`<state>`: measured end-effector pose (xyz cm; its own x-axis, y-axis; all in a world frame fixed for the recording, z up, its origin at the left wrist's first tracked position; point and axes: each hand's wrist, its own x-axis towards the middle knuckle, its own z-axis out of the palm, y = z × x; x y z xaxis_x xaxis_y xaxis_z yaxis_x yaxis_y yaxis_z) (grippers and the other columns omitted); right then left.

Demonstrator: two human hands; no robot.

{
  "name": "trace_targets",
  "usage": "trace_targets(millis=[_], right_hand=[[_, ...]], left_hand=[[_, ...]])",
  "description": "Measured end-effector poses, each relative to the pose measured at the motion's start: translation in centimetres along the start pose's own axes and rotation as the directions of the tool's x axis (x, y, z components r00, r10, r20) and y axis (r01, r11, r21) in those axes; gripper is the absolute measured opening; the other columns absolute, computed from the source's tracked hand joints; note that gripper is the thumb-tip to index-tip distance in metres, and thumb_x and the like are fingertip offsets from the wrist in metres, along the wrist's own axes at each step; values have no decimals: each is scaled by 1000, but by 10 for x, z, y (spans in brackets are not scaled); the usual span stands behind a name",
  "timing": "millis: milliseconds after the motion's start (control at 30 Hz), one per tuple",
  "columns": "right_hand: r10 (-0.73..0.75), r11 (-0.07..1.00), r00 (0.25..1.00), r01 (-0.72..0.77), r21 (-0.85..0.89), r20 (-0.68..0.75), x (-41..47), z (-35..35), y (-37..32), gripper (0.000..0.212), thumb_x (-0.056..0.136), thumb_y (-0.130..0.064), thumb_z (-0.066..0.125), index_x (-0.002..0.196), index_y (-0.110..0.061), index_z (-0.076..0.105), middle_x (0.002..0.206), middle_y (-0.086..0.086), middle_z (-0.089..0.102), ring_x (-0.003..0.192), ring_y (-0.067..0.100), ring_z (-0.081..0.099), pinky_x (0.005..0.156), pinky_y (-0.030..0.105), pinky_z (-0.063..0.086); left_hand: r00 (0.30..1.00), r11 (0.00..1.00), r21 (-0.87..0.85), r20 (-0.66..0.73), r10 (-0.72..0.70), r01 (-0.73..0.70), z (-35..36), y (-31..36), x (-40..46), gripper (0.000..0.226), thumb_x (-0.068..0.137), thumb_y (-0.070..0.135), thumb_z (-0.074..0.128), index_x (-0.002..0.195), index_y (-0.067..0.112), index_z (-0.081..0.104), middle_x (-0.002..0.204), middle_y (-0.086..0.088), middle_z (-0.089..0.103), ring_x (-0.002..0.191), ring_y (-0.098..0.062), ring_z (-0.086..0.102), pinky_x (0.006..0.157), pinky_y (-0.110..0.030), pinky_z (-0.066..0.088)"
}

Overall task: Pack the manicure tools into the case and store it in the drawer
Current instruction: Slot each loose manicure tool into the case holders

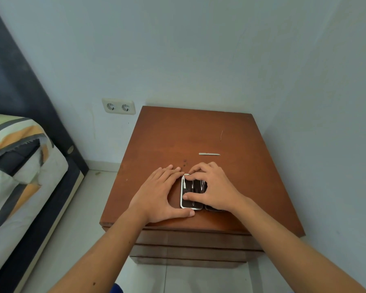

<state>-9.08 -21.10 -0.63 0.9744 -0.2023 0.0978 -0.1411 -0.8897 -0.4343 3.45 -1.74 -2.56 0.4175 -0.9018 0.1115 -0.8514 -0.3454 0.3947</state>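
Observation:
A small manicure case [191,203] with a white rim and dark lining lies open near the front of the brown nightstand top [171,140]. Metal tools sit in its left half; its right half is mostly hidden under my right hand [213,187]. My right hand's fingertips and thumb press on the tools inside the case. My left hand [161,193] lies flat against the case's left side, thumb along its front edge. A metal nail file [209,154] lies loose on the top, beyond my right hand.
The nightstand's drawer fronts [190,244] show below the top's front edge, all closed. A bed with a striped cover [15,166] stands to the left. A double wall socket [118,106] is behind the nightstand. The wall is close on the right.

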Motion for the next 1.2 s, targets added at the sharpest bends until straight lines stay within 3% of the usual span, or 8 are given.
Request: trace_targets(millis=[233,467,900,1067,1200], right_hand=[[-5,1000,1000,5,-18,-11,-4,-1,-2,70,76,-77,67,138,-45,63,130,-22,56,117,11,45,101,29,33],[-43,998,999,43,-49,5,-5,-2,-1,57,78,-79,63,119,-40,75,131,-19,55,116,14,45,104,36,41],[-78,997,996,77,-23,-41,-9,3,0,53,72,-84,68,105,-42,75,129,-18,53,112,15,44,102,40,46],[-56,998,998,57,22,-36,-9,0,1,57,71,-84,70,110,-43,75,129,-22,53,116,10,44,105,34,43],[26,988,993,-9,154,-111,-4,-11,11,50,77,-75,74,114,-42,76,124,-28,57,122,1,44,102,17,34]], left_hand=[[1000,1000,11,1,4,-4,0,0,0,121,69,104,52,162,29,32,171,13,28,160,-6,14,133,-39,11],[1000,1000,5,-7,2,-2,1,-1,1,120,69,101,56,163,29,33,171,14,28,160,-5,12,133,-35,7],[1000,1000,-10,26,-6,6,-2,0,0,120,69,103,53,163,33,28,171,15,25,160,-4,10,133,-35,7],[1000,1000,-7,21,-7,7,-3,1,0,120,68,103,52,163,33,28,171,16,24,160,-3,10,133,-34,5],[1000,1000,-3,12,-5,5,-2,1,-1,123,67,104,52,163,31,31,171,15,26,160,-3,10,133,-37,8]])
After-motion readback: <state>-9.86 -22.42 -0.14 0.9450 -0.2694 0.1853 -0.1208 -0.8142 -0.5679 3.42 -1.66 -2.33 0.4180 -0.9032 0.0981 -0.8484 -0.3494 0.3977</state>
